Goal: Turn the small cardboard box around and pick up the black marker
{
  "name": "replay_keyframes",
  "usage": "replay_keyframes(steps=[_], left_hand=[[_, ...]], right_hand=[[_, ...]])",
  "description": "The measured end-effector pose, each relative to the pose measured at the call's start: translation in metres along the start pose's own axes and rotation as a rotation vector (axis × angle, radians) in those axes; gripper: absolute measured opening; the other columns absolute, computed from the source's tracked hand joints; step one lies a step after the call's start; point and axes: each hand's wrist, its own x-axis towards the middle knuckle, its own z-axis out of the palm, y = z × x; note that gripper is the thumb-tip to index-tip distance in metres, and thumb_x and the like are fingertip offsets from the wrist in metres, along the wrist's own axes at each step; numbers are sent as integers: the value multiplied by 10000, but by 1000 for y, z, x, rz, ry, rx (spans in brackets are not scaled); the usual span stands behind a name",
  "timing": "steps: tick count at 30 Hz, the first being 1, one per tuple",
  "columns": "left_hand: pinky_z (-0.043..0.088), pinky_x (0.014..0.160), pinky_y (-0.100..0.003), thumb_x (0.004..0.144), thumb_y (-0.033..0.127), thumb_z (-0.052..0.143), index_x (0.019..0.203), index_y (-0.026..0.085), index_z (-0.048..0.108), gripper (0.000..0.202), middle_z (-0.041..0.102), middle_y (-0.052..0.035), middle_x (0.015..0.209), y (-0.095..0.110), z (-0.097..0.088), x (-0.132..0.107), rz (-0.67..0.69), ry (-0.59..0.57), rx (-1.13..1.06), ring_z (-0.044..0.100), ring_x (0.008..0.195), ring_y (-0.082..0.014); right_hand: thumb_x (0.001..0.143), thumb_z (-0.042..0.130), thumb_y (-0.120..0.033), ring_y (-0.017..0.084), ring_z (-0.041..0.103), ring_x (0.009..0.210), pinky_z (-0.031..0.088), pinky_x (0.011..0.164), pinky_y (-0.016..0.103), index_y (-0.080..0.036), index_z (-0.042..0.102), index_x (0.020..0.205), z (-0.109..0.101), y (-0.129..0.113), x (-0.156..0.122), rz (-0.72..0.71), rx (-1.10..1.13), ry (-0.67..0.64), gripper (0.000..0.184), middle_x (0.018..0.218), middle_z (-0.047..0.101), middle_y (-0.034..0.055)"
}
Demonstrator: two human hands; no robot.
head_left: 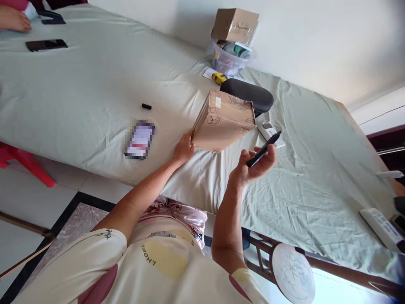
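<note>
A brown cardboard box (pixel 226 126) with dark scribbled drawings near its corners stands tilted on the cloth-covered table. My left hand (pixel 184 150) grips its lower left edge, the fingertips partly hidden by the box. Right of the box and above the table's near part, my right hand (pixel 257 164) holds a black marker (pixel 264 148), palm up with the fingers curled round it. The marker points up and to the right. A small black cap (pixel 146 106) lies on the cloth to the left of the box.
A phone with a blurred screen (pixel 140 140) lies left of my left hand. Behind the box are a dark padded object (pixel 248 93), a yellow tape measure (pixel 219 78) and a plastic tub (pixel 229 63) under another box (pixel 236 25). Another person's hand (pixel 14 20) rests far left.
</note>
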Motion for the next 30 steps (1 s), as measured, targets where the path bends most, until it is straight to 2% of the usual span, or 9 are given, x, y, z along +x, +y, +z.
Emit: replay_keyframes(steps=[2, 4, 6, 8, 16, 19, 24, 27, 30], left_hand=[[457, 1297, -467, 913, 106, 550, 1592, 160, 427, 692, 578, -184, 1608, -1, 1, 0, 10, 3, 27, 552, 1513, -286], [458, 1297, -465, 907, 96, 558, 1577, 161, 432, 685, 587, -190, 1599, -3, 2, 1, 28, 17, 42, 560, 1509, -286], [466, 1290, -466, 902, 91, 567, 1563, 181, 439, 679, 603, -180, 1584, -5, 4, 1, 50, 37, 47, 575, 1497, -282], [478, 1280, -466, 899, 87, 569, 1556, 199, 438, 679, 617, -168, 1570, -7, 5, 1, 68, 49, 45, 585, 1487, -277], [475, 1286, -460, 900, 75, 578, 1564, 185, 441, 687, 606, -169, 1579, -6, 7, 0, 54, 49, 25, 581, 1497, -278], [487, 1272, -451, 908, 67, 571, 1575, 181, 441, 689, 617, -171, 1566, -6, 8, -1, 34, 50, 31, 595, 1480, -278], [493, 1261, -453, 931, 63, 566, 1581, 190, 446, 672, 642, -162, 1532, -5, 7, -1, 39, 53, 55, 614, 1453, -273], [479, 1274, -446, 928, 55, 579, 1590, 148, 438, 683, 629, -187, 1536, -3, 5, 0, 32, 36, 64, 602, 1462, -281], [473, 1279, -442, 931, 53, 575, 1596, 89, 431, 682, 613, -228, 1536, 0, 2, 0, 17, 8, 62, 591, 1469, -296]], right_hand=[[1057, 514, -577, 227, 685, 1010, 621, 918, 471, -291, 578, 1433, 4, -28, -4, -105, 27, -7, 477, 1161, 600, 79], [1078, 551, -416, 211, 692, 999, 609, 910, 432, -291, 654, 1308, 10, -55, -7, -250, 91, -92, 282, 1084, 628, 50], [1059, 601, -288, 188, 690, 997, 592, 906, 385, -318, 662, 1303, 19, -74, -10, -392, 133, -197, 253, 1070, 658, 29], [1050, 603, -225, 182, 690, 1004, 575, 914, 374, -326, 651, 1323, 25, -81, -12, -451, 119, -273, 295, 1072, 670, 25], [1053, 572, -273, 197, 678, 966, 520, 924, 398, -261, 692, 1233, 28, -67, -33, -299, -7, -314, 216, 1029, 693, 49], [1053, 583, -274, 186, 684, 919, 525, 894, 381, -259, 703, 1186, 30, -71, -36, -317, -17, -358, 180, 983, 711, 38], [1067, 567, -289, 183, 700, 940, 563, 874, 363, -266, 698, 1200, 38, -81, -25, -293, 91, -341, 188, 1003, 716, 36], [1073, 549, -368, 197, 703, 946, 585, 881, 396, -260, 697, 1180, 38, -83, -13, -255, 109, -279, 212, 1011, 696, 43], [1089, 482, -470, 210, 700, 938, 610, 879, 441, -248, 676, 1172, 33, -78, 2, -217, 86, -92, 306, 1016, 651, 49]])
